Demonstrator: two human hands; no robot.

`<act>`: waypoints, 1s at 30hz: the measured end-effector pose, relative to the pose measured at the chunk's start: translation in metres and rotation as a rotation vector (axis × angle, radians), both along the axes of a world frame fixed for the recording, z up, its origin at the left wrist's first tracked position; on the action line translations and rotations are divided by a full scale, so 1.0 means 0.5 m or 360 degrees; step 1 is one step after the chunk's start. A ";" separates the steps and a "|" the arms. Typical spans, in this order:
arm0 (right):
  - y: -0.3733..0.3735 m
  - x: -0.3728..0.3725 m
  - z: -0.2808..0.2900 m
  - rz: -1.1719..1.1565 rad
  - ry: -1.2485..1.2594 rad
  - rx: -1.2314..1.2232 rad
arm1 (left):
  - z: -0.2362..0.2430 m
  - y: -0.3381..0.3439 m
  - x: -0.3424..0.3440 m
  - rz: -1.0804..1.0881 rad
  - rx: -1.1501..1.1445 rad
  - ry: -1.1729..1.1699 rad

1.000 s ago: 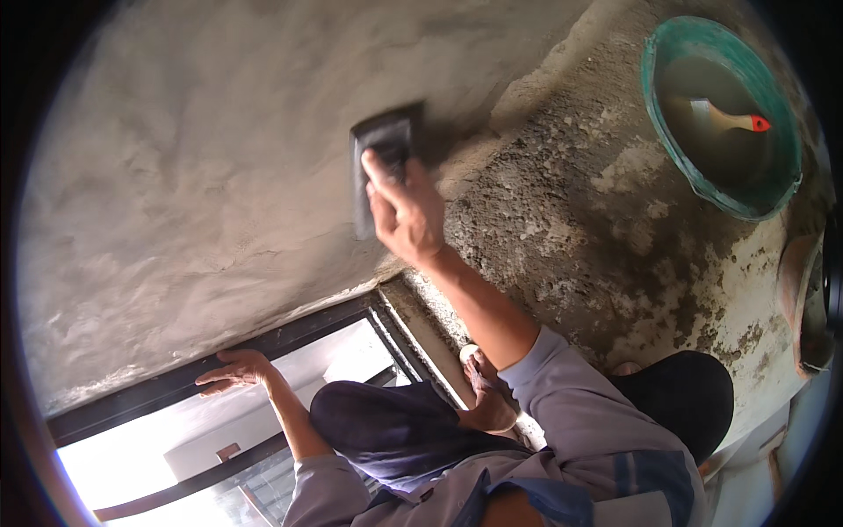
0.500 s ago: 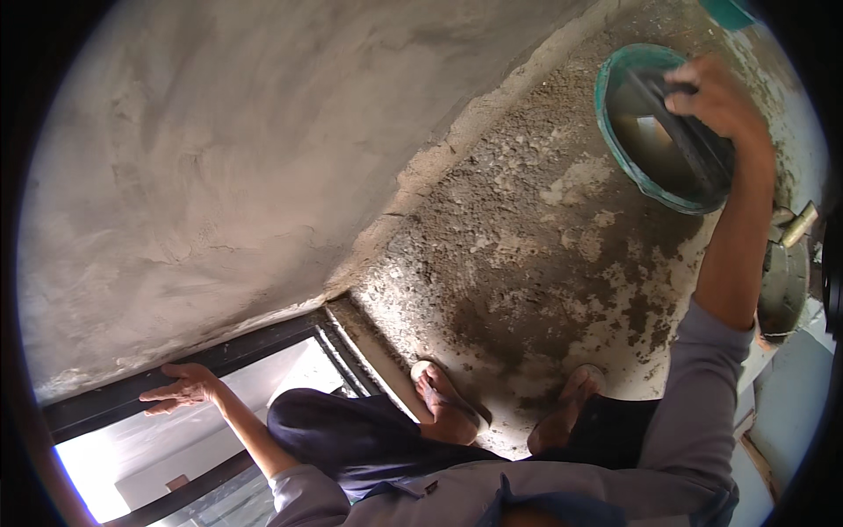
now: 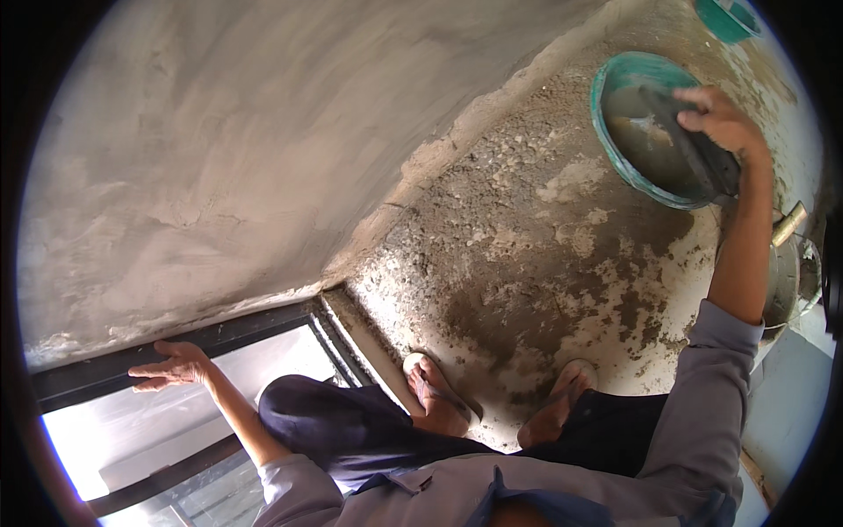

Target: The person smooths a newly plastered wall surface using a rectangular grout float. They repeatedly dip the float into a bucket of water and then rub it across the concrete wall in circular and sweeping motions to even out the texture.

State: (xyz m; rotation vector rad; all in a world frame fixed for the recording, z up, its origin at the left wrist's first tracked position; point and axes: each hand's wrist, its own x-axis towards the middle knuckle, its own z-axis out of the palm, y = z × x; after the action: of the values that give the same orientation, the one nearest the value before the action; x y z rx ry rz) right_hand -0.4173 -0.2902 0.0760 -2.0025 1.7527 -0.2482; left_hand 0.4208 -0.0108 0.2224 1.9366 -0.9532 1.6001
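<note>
- A smeared grey wall (image 3: 219, 132) takes up the left of my view, with a rough, stained floor (image 3: 527, 272) beside it.
- My right grip (image 3: 727, 123) has hold of a float (image 3: 689, 149), slanted over the green bucket (image 3: 601, 132); whether its edge touches the cloudy water (image 3: 634, 145) I cannot tell.
- My left grip (image 3: 178, 364) is empty, fingers spread, at the black frame (image 3: 255, 329); contact is unclear.
- To wet the float well, I judge I should hold it firmly, dip its face evenly and let drips fall inside the rim.
- I would avoid the pale thing (image 3: 648, 124) in the bucket, too hidden to name.
- The float looks dark, long and flat, slightly blurred, its underside mostly hidden.
</note>
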 end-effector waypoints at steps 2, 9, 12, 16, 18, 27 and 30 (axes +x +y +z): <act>0.019 0.079 0.022 -0.0133 -0.0612 -0.0101 | 0.001 0.002 -0.009 0.0048 -0.0002 0.0040; 0.110 0.725 -0.089 -0.0556 -0.1892 -0.0491 | -0.004 0.009 -0.001 0.0062 0.0040 -0.0119; 0.171 0.945 -0.153 -0.0710 -0.1944 -0.0706 | -0.002 -0.002 -0.008 0.0036 0.0050 -0.0134; 0.155 1.043 -0.181 -0.0987 -0.1575 -0.1002 | -0.005 0.002 -0.018 0.0049 0.0061 -0.0074; 0.131 0.984 -0.176 -0.0792 -0.1793 -0.0425 | 0.001 0.024 0.004 0.0168 0.0087 -0.0091; 0.105 0.998 -0.191 -0.1062 -0.2085 -0.0920 | 0.001 0.020 0.009 0.0139 0.0123 -0.0182; 0.087 0.960 -0.185 -0.1186 -0.2233 -0.0452 | -0.001 0.021 0.001 0.0161 0.0130 -0.0129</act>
State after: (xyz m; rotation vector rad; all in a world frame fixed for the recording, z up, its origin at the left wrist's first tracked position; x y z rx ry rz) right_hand 0.0626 -0.2469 -0.0164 -0.6563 1.3095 -1.6868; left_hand 0.4215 -0.0004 0.2219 2.0172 -0.9810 1.7332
